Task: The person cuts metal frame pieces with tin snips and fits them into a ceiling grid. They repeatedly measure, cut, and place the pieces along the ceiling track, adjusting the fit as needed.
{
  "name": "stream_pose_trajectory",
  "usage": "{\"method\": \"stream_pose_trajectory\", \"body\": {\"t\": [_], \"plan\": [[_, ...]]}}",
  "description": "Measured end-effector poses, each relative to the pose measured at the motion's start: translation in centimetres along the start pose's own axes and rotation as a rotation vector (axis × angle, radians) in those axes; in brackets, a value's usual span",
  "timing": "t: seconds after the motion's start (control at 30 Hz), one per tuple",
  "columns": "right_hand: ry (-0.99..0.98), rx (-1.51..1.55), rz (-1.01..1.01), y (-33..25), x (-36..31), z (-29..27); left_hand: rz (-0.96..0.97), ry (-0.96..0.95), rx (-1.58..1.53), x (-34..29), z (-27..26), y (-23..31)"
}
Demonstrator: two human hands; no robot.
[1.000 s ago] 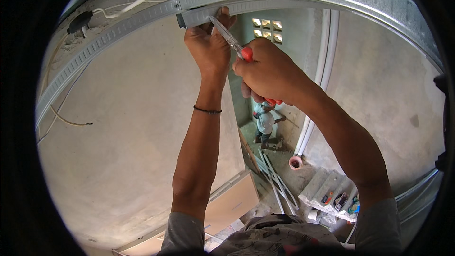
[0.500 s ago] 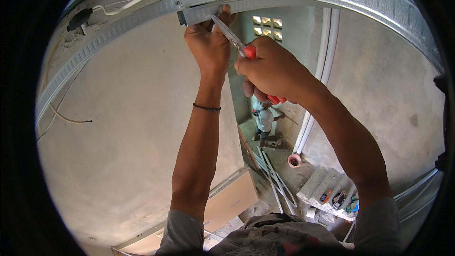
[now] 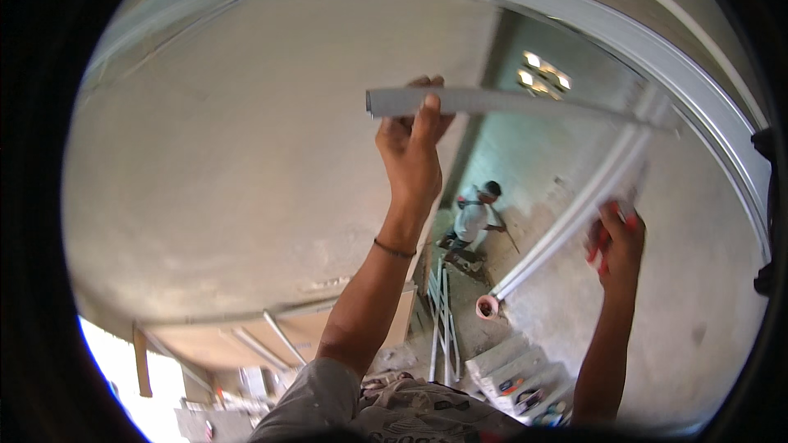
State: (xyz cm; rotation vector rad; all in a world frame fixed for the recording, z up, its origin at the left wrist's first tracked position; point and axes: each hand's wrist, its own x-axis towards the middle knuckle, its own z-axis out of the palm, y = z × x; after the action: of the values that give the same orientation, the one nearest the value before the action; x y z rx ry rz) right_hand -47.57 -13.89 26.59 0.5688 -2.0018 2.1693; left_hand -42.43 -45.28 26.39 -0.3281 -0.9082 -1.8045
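Observation:
My left hand [image 3: 417, 127] is raised and closed round a long grey metal channel [image 3: 492, 101] near its left end. The channel stretches to the right across the view, and its far end is blurred. My right hand [image 3: 620, 238], lower and off to the right, is closed on red-handled snips [image 3: 602, 250]. Their blades point up and are smeared by motion. The snips are well apart from the channel.
A fixed metal track [image 3: 673, 57] curves overhead on the right. White pipes [image 3: 566, 205] run down the wall into a pink pot [image 3: 487, 307]. A person [image 3: 472, 217] is on the floor below, near loose metal lengths [image 3: 443, 320] and concrete steps [image 3: 521, 373] bearing small items.
The channel has come away from the overhead track in my left hand. My right hand with the snips has moved down and right, off the metal. The whole view has turned.

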Motion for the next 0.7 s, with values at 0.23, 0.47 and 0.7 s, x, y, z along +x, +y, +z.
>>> {"method": "stream_pose_trajectory", "body": {"t": [0.23,0.47,0.7], "plan": [[-0.147,-0.123,0.267,9.1,-2.4,-2.6,0.201,0.255,-0.08,-7.6,-14.6,10.6],[-0.544,-0.052,0.554,14.9,-6.3,7.3,0.237,0.451,0.346,-13.2,-21.7,16.9],[-0.809,0.036,0.628,15.2,-8.5,12.9,0.222,0.411,0.637,-13.0,-22.7,22.6]]}}
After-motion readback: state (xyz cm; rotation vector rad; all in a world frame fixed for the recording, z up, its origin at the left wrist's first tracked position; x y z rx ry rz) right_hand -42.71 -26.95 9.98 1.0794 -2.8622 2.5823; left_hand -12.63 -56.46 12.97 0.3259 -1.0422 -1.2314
